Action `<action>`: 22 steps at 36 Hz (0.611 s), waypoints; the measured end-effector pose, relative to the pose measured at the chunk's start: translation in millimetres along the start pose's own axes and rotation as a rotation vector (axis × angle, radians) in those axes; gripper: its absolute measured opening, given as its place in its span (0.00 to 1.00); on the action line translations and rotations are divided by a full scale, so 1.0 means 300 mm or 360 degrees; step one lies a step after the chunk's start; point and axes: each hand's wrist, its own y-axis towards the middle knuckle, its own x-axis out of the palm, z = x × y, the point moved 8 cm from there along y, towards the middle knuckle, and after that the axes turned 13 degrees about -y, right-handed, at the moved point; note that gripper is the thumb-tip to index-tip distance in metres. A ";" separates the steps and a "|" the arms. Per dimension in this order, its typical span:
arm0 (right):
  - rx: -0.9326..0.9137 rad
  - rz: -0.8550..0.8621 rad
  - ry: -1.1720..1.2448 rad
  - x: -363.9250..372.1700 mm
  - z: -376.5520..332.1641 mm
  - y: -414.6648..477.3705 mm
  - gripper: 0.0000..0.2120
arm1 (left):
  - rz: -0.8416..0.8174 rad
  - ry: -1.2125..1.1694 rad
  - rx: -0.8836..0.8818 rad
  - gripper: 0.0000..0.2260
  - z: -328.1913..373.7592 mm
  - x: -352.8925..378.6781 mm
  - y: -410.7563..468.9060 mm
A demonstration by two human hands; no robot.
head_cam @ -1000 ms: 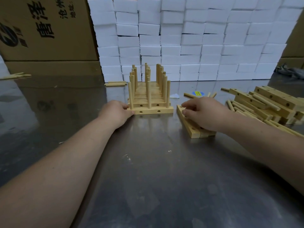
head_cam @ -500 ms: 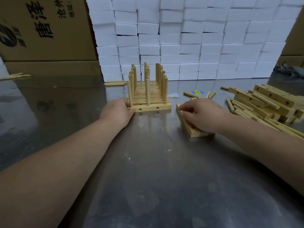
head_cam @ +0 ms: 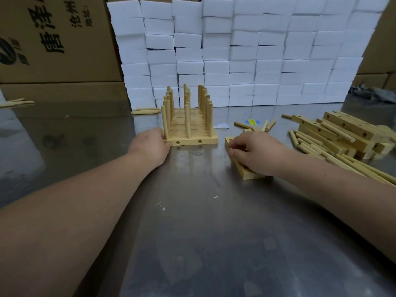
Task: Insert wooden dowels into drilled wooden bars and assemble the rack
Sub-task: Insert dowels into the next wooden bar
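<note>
A wooden rack [head_cam: 190, 129] of several drilled bars with upright dowels stands on the steel table, just past centre. My left hand [head_cam: 150, 146] rests against its near left corner, fingers curled on the front bar's end. To the right lie two stacked drilled bars [head_cam: 246, 172], angled away from me. My right hand [head_cam: 255, 153] lies on top of them, fingers closed over the upper bar. A pile of drilled bars [head_cam: 347, 129] and loose dowels [head_cam: 317, 151] sits at the far right.
A wall of white foam blocks [head_cam: 246, 50] stands behind the rack. Cardboard boxes [head_cam: 53, 39] fill the back left. Loose dowels [head_cam: 145, 111] lie left of the rack and further ones [head_cam: 244, 126] near a yellow sticker [head_cam: 251, 122]. The steel table [head_cam: 192, 232] spreads towards me.
The rack has slid slightly left and away with my left hand on it. My right hand stays on the stacked bars, its fingers curling tighter over the upper one.
</note>
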 end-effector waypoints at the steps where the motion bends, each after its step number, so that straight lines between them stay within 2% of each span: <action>1: 0.0000 0.0008 0.0001 0.000 0.001 0.001 0.14 | 0.0001 -0.0005 -0.0010 0.07 -0.002 0.002 0.003; 22: -0.0040 0.0034 -0.0028 0.005 -0.001 0.011 0.14 | 0.0003 -0.0025 -0.0037 0.07 -0.009 0.005 0.014</action>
